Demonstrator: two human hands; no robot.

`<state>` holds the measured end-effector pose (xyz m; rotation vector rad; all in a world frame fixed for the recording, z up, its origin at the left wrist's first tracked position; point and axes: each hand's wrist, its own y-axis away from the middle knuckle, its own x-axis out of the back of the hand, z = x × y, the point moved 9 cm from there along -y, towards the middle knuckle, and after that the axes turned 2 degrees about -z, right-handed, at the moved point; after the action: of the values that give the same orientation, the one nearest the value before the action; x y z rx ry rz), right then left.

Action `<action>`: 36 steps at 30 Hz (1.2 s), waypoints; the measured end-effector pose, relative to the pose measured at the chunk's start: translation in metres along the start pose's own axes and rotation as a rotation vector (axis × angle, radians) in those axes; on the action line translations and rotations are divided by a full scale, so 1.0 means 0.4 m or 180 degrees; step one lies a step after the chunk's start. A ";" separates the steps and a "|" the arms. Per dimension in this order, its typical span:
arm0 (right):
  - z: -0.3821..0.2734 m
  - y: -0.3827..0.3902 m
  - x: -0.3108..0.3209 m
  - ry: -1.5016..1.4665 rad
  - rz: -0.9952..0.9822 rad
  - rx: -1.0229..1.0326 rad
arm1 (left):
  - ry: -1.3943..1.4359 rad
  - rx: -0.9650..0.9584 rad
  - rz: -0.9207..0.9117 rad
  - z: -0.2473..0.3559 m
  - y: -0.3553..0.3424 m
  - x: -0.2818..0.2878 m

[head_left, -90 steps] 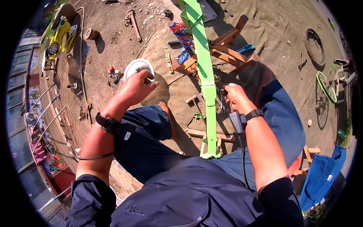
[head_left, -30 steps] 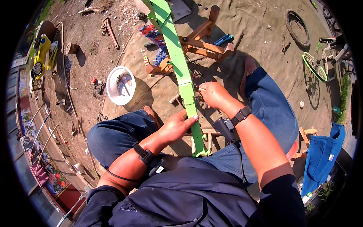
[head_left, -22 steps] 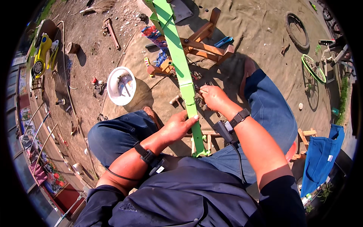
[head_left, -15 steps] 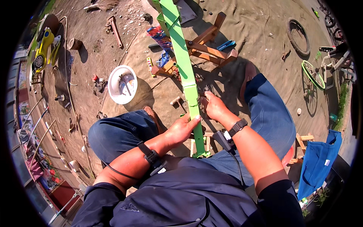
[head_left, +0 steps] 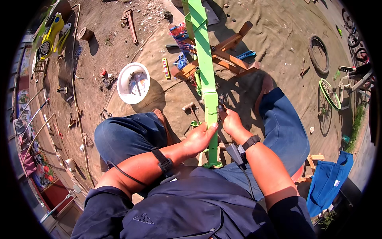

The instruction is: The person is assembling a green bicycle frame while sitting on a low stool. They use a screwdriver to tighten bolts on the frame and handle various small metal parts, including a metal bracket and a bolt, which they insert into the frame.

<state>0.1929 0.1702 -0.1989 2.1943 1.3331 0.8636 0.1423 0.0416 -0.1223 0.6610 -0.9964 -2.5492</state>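
A long bright green metal beam [head_left: 205,67] runs away from my lap, its upper part resting by a brown wooden stand [head_left: 227,55]. My left hand [head_left: 200,139] is closed around the beam near its lower end, the thumb lying on the top face. Just right of the beam, below its sleeve-like joint [head_left: 211,104], my right hand [head_left: 233,124] has its fingers curled. Something dark shows at those fingertips, too small and shaded to name. A hammer [head_left: 191,106] lies on the ground cloth left of the joint.
A white basin [head_left: 133,85] stands to the left. A yellow level [head_left: 165,68] lies nearer the stand, and a red pipe wrench [head_left: 130,26] farther off. At right are a tyre [head_left: 318,54], a wheel with a green rim [head_left: 330,93] and a blue cloth [head_left: 328,181].
The view has shifted slightly, and the beam sits farther right in it. My right hand has come a little nearer to me along the beam. My left hand keeps its hold.
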 end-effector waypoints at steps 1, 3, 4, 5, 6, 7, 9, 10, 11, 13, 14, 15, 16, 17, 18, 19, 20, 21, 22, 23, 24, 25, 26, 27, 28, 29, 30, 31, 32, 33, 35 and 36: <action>-0.005 0.002 -0.001 0.0107 -0.0008 -0.0037 | 0.0014 -0.0018 0.0025 -0.002 0.001 0.002; -0.014 0.006 -0.002 0.0318 -0.0019 -0.0112 | -0.0016 -0.0027 0.0051 -0.005 0.006 0.005; -0.015 0.008 0.001 0.0301 0.0064 -0.0064 | -0.0040 -0.0033 0.0052 0.003 0.008 0.004; -0.015 0.011 0.001 0.0284 0.0147 -0.0016 | -0.0114 -0.0052 0.0053 0.012 0.011 0.002; -0.015 0.013 0.003 0.0265 0.0230 0.0033 | -0.0189 -0.0070 0.0055 0.023 0.015 -0.001; -0.018 0.015 0.000 0.0137 0.0248 0.0059 | -0.0256 -0.0082 0.0066 0.030 0.020 -0.001; -0.022 0.017 -0.005 -0.0118 0.0284 0.0110 | -0.0276 -0.0070 0.0083 0.027 0.020 0.001; -0.007 0.009 -0.009 -0.0168 0.0321 0.0140 | -0.0292 -0.0074 0.0086 0.027 0.018 0.001; 0.016 -0.001 -0.013 -0.0217 0.0365 0.0166 | -0.0292 -0.0078 0.0083 0.023 0.014 0.001; 0.034 -0.008 -0.012 -0.0035 0.0478 0.0151 | -0.0288 -0.0084 0.0092 0.015 0.010 0.003; 0.028 -0.006 -0.009 0.0195 0.0548 0.0111 | -0.0263 -0.0055 0.0099 0.012 0.011 0.004; 0.022 -0.003 -0.004 0.0425 0.0618 0.0071 | -0.0238 -0.0026 0.0106 0.010 0.012 0.004; 0.016 -0.003 -0.006 0.0458 0.0509 0.0047 | -0.0212 0.0005 0.0106 0.013 0.016 0.001; 0.009 -0.006 -0.004 0.0492 0.0399 0.0022 | -0.0115 0.0020 0.0080 0.019 0.019 -0.003; 0.002 -0.008 -0.003 0.0525 0.0288 -0.0003 | -0.0019 0.0034 0.0054 0.026 0.022 -0.007; -0.008 -0.008 0.001 0.0693 0.0241 -0.0041 | 0.0075 0.0046 0.0029 0.031 0.024 -0.009; -0.018 -0.007 0.004 0.0861 0.0192 -0.0080 | -0.0033 -0.0004 0.0030 0.027 0.021 -0.006; -0.030 -0.007 0.008 0.1028 0.0143 -0.0117 | -0.0140 -0.0053 0.0032 0.017 0.016 0.000; -0.050 -0.008 0.010 0.1268 -0.0012 -0.0108 | -0.0250 -0.0100 0.0029 0.014 0.013 0.003; -0.069 -0.007 0.013 0.1510 -0.0170 -0.0104 | -0.0242 -0.0091 0.0015 0.011 0.013 0.003; -0.077 -0.010 0.010 0.1751 -0.0329 -0.0098 | -0.0234 -0.0083 0.0002 0.009 0.013 0.003; -0.064 -0.022 0.010 0.1921 -0.0371 -0.0158 | -0.0238 -0.0081 -0.0020 0.013 0.012 0.002; -0.043 -0.038 0.007 0.2091 -0.0412 -0.0219 | -0.0257 -0.0066 -0.0018 0.016 0.011 0.001; -0.025 -0.049 0.008 0.2260 -0.0452 -0.0281 | -0.0276 -0.0052 -0.0018 0.020 0.012 -0.001; -0.027 -0.054 0.008 0.2296 -0.0487 -0.0238 | -0.0291 -0.0033 -0.0002 0.020 0.015 0.000; -0.029 -0.058 0.008 0.2332 -0.0521 -0.0196 | -0.0310 -0.0039 0.0024 0.020 0.016 0.001; -0.032 -0.063 0.006 0.2369 -0.0554 -0.0153 | -0.0329 -0.0046 0.0049 0.020 0.018 0.002; -0.054 -0.058 0.004 0.2424 -0.0689 -0.0085 | -0.0348 -0.0054 0.0081 0.020 0.020 0.005; -0.089 -0.044 0.008 0.2480 -0.0825 -0.0015 | -0.0323 -0.0057 0.0079 0.019 0.022 0.007; -0.086 -0.051 0.003 0.2430 -0.0826 0.0001 | -0.0297 -0.0060 0.0078 0.018 0.024 0.009; -0.035 -0.081 0.003 0.2219 -0.0648 -0.0064 | -0.0234 -0.0015 0.0009 0.021 0.021 -0.001; 0.010 -0.103 0.012 0.2059 -0.0485 -0.0128 | -0.0196 0.0035 -0.0036 0.027 0.022 -0.007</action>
<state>0.1717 0.1928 -0.2267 1.8108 1.7118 1.6031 0.1400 0.0424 -0.1083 0.5961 -1.0300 -2.5900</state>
